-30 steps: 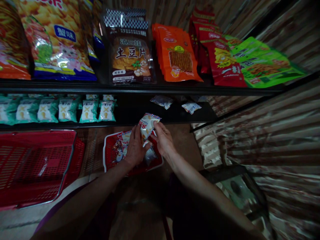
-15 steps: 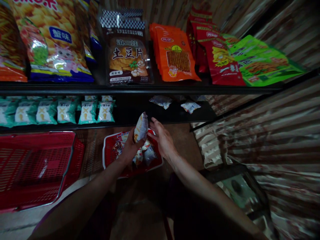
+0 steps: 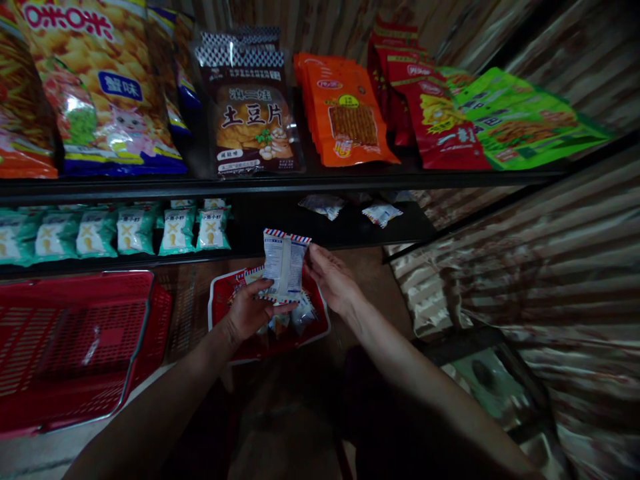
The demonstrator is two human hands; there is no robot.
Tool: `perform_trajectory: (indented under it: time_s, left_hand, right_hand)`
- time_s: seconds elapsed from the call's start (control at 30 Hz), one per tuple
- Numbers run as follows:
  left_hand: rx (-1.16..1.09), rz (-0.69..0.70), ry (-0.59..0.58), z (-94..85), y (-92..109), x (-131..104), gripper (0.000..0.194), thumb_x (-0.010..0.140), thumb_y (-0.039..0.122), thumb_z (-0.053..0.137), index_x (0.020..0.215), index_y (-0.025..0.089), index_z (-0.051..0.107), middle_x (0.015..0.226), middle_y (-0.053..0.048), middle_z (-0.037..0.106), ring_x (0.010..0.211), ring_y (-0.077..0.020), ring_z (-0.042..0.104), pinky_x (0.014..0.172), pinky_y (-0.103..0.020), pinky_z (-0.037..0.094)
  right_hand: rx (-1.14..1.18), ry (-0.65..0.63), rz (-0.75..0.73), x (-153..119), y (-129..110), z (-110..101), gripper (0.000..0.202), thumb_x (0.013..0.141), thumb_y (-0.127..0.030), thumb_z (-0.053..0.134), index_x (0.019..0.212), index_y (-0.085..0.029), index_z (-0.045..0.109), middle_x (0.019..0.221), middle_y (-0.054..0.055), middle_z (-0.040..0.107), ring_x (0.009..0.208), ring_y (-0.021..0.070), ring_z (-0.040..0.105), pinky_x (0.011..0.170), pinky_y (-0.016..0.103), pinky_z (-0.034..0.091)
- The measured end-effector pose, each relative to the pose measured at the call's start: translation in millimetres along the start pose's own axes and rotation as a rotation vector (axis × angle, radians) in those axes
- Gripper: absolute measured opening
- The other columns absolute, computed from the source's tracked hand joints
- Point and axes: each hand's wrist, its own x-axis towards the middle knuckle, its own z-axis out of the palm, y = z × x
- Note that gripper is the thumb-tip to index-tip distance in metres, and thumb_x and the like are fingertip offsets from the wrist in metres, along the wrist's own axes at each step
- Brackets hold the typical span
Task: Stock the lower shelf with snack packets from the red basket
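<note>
A small white snack packet (image 3: 287,265) with red-and-blue striped ends is held upright over a red basket (image 3: 320,328), its printed back and seam towards me. My right hand (image 3: 333,275) pinches its upper right edge. My left hand (image 3: 253,308) is at its lower left, fingers spread and touching or very near the packet. Several small packets (image 3: 303,313) lie in the basket below, partly hidden by my left hand and the held packet.
A larger red basket (image 3: 145,327) stands at the left. The lower black shelf (image 3: 255,240) bears green-and-white packets (image 3: 131,230) and a few white packets (image 3: 383,213). Large snack bags (image 3: 253,120) line the upper shelf. A dark-framed object (image 3: 493,380) is at the lower right.
The packet has turned from tilted to upright, its back now showing. My right hand has taken hold of its edge, while my left hand's fingers have loosened and spread.
</note>
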Motion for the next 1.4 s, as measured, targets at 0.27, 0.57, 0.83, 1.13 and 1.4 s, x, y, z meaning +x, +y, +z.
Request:
perform_trajectory:
  time_s: [0.27, 0.57, 0.83, 1.13, 1.4]
  left_hand:
    - [0.089, -0.098, -0.097, -9.7, -5, -3, 0.033, 0.071, 0.016, 0.058, 0.104, 0.015, 0.063, 0.101, -0.01, 0.072, 0.106, -0.0312, 0.063, 0.097, -0.059, 0.043]
    - [0.074, -0.111, -0.105, -5.0, -4, -5, 0.031, 0.074, 0.014, 0.057, 0.104, 0.014, 0.062, 0.101, -0.011, 0.072, 0.112, -0.0306, 0.06, 0.101, -0.059, 0.04]
    - [-0.008, -0.024, -0.029, 0.8, 2, -2, 0.029, 0.078, 0.019, 0.053, 0.105, 0.013, 0.062, 0.099, -0.009, 0.072, 0.103, -0.0262, 0.065, 0.101, -0.054, 0.043]
    - [-0.038, 0.114, -0.016, 4.0, 9, 6, 0.032, 0.077, 0.023, 0.055, 0.106, 0.015, 0.063, 0.102, -0.008, 0.07, 0.105, -0.023, 0.062, 0.099, -0.044, 0.046]
    - [0.43, 0.318, 0.007, 9.4, 28, 16, 0.043, 0.065, 0.03, 0.076, 0.105, 0.02, 0.064, 0.105, -0.006, 0.068, 0.097, -0.022, 0.061, 0.086, -0.033, 0.044]
  right_hand:
    - [-0.042, 0.084, 0.031, 8, -4, -9, 0.015, 0.066, -0.025, 0.077, 0.065, -0.017, 0.065, 0.059, -0.002, 0.065, 0.054, 0.0077, 0.057, 0.052, 0.018, 0.046]
    - [-0.029, 0.098, -0.05, 11, 1, -9, 0.017, 0.064, -0.029, 0.077, 0.066, -0.016, 0.066, 0.058, -0.003, 0.064, 0.049, 0.0077, 0.055, 0.05, 0.021, 0.044]
    - [-0.011, 0.058, -0.158, 8, 5, -4, 0.032, 0.064, -0.027, 0.077, 0.094, -0.023, 0.067, 0.079, -0.003, 0.07, 0.066, 0.0091, 0.063, 0.06, 0.02, 0.049]
    - [-0.178, -0.062, 0.022, -2, 17, 2, 0.041, 0.059, -0.023, 0.081, 0.098, -0.023, 0.067, 0.08, -0.001, 0.07, 0.07, 0.0118, 0.064, 0.059, 0.021, 0.049]
    - [-0.165, -0.049, 0.057, 2, 24, -4, 0.042, 0.056, -0.017, 0.08, 0.097, -0.021, 0.069, 0.079, -0.002, 0.069, 0.07, 0.011, 0.063, 0.067, 0.024, 0.05]
